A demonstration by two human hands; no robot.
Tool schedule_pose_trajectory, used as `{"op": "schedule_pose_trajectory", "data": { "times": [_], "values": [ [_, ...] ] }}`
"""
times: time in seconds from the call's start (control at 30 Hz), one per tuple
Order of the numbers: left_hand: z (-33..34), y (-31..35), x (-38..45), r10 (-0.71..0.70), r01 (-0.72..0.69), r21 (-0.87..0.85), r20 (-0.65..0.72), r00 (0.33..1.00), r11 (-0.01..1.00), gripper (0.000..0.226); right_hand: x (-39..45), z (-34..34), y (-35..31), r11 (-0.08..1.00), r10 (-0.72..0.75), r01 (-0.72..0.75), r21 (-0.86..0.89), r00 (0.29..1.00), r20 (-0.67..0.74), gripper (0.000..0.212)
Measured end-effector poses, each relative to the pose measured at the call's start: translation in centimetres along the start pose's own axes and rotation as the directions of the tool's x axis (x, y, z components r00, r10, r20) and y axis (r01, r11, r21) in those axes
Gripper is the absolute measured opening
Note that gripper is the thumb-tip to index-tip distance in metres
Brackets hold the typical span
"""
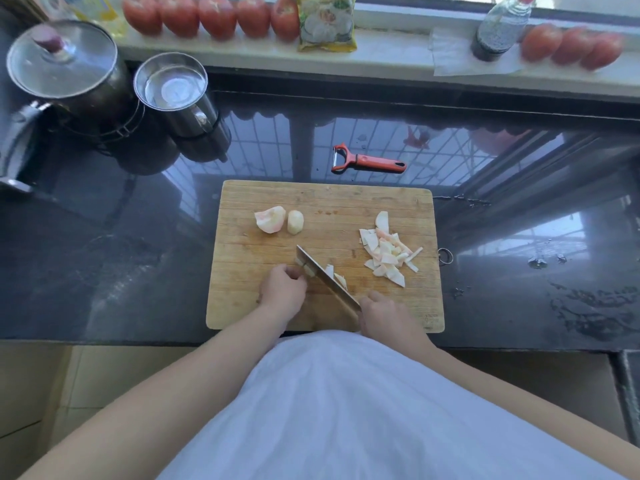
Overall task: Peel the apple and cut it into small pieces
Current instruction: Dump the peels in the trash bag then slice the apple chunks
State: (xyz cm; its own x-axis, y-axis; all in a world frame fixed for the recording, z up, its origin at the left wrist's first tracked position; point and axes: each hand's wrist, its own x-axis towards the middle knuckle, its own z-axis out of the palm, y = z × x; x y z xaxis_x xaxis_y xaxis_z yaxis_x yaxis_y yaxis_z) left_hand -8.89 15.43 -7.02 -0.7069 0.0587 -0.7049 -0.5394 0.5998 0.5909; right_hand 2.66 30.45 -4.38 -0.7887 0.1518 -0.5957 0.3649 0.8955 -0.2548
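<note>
Fingers of left hand (282, 287) curl onto pale peeled apple wedge (304, 268), lower centre of wooden cutting board (242, 306) | right hand (384, 315) grips steel cleaver (327, 284), blade diagonal just right of left fingertips | next slice lands between.

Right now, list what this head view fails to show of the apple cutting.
- The apple piece being cut: mostly hidden by the knife and the left hand.
- Knife handle: covered by the right hand.
- Near edge of the cutting board: partly hidden by the white garment and forearms.
- Count of cut pieces: heaped, overlapping.
- Packet on the sill: print blurred, top cut off by the frame.
</note>
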Motion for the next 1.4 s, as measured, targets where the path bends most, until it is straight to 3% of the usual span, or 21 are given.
{"op": "schedule_pose_trajectory", "data": {
  "times": [0.07,0.3,0.4,0.47,0.6,0.7,0.77,0.83,0.9,1.0,1.4],
  "values": [
    [0.6,0.6,0.5,-0.042,0.041,-0.096,-0.004,0.999,0.995,0.003,0.1,0.0,-0.2,1.0,0.01,-0.01,-0.001,0.999,0.032,0.015],
    [1.1,-0.1,1.7,-0.02,0.019,-0.07,-0.015,1.0,0.997,0.013,0.2,0.4,0.7,0.998,0.014,-0.012,0.066,0.999,-0.031,0.013],
    [0.8,0.8,0.7,0.05,-0.05,0.046,-0.012,0.999,0.998,0.001,-0.9,0.4,1.4,0.991,-0.002,0.015,0.13,0.995,-0.102,0.019],
    [0.7,0.6,0.4,0.124,-0.124,0.126,0.006,0.992,0.984,0.004,-1.7,0.2,1.9,0.985,0.01,0.016,0.17,0.989,-0.147,0.022],
    [0.3,0.2,0.3,0.286,-0.293,0.412,0.08,0.955,0.863,0.004,-1.9,-0.2,2.5,0.982,0.062,-0.029,0.184,0.983,-0.172,0.025],
    [-0.2,0.6,-0.2,0.29,-0.312,0.613,0.138,0.947,0.726,0.02,-1.8,0.0,2.5,0.984,0.078,-0.049,0.171,0.982,-0.171,0.026],
    [-0.4,1.1,-0.5,0.204,-0.25,0.661,0.148,0.968,0.708,0.029,-1.8,0.1,2.3,0.983,0.082,-0.053,0.174,0.982,-0.168,0.027],
    [-0.2,1.5,-0.7,0.037,-0.122,0.545,0.165,0.986,0.83,0.03,-1.7,0.0,2.2,0.98,0.068,-0.035,0.196,0.984,-0.165,0.026],
    [0.3,2.0,-1.1,-0.181,0.114,0.303,0.205,0.962,0.946,0.032,-1.6,-0.1,2.0,0.98,0.043,-0.011,0.201,0.987,-0.154,0.026],
    [0.5,2.6,-2.0,-0.345,0.327,0.11,0.268,0.899,0.938,0.041,-1.7,0.1,1.9,0.985,0.008,0.015,0.17,0.99,-0.137,0.024],
    [0.9,1.5,-2.4,-0.357,0.401,-0.075,0.325,0.875,0.913,0.029,-2.1,0.2,1.9,0.981,-0.108,0.144,0.127,0.961,-0.256,0.026]
  ]
}}
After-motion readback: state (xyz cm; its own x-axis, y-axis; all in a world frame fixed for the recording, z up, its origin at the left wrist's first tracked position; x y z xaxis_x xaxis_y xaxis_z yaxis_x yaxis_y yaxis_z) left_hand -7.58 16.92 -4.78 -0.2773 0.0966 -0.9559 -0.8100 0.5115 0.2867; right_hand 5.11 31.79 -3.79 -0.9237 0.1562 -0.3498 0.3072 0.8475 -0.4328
